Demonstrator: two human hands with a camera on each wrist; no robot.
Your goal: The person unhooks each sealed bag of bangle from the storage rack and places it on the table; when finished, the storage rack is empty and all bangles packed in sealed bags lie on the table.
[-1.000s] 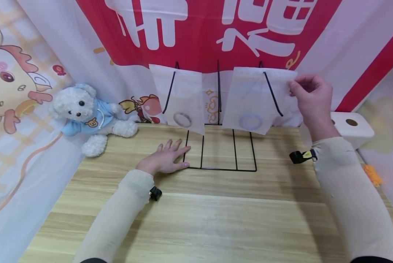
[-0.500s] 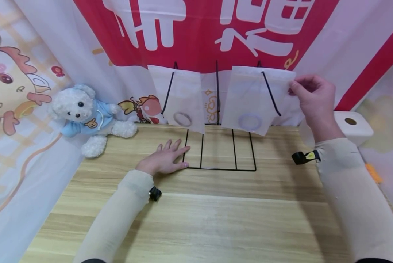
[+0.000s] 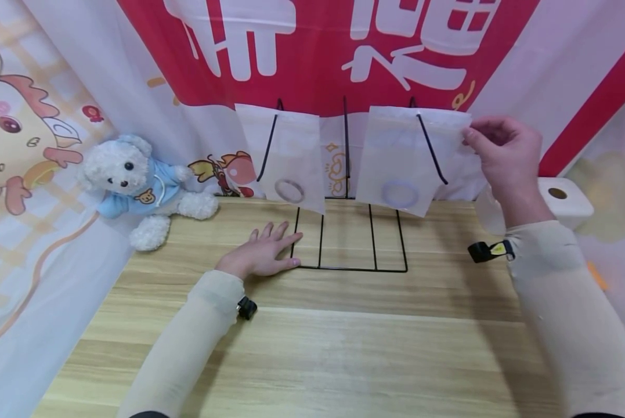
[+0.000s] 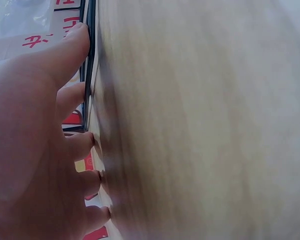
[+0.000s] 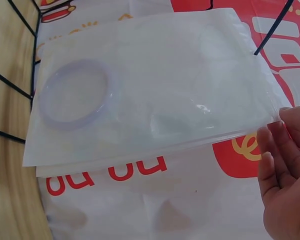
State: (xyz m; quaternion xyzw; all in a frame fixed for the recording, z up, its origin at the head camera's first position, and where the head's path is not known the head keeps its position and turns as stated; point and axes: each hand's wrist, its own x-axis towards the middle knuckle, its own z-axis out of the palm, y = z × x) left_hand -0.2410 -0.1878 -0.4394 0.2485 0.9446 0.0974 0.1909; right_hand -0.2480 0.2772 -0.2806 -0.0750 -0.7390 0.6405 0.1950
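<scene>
My right hand (image 3: 513, 159) pinches the upper right edge of a translucent white bag (image 3: 390, 154) between thumb and fingers. That bag hangs from the right hook of a black wire rack (image 3: 354, 269), and a pale lilac ring, like a bangle (image 5: 45, 100), shows through its lower part. In the right wrist view a second bag edge (image 5: 45, 171) shows just behind it. On the left hook hangs a similar bag (image 3: 293, 148) with a greyish ring inside. My left hand (image 3: 257, 253) lies with fingers spread on the wooden table, thumb and index finger at the rack base's left corner.
A white plush bear (image 3: 150, 186) in a blue top sits at the back left. Behind the right forearm stands a white box (image 3: 570, 203) with round holes. A red and white printed cloth (image 3: 312, 52) hangs close behind the rack; its middle hook (image 3: 347, 145) carries no bag.
My right hand has shifted slightly to the right, still pinching the bag's edge, and the bag's lower end has swung a little right. My left hand stays in place.
</scene>
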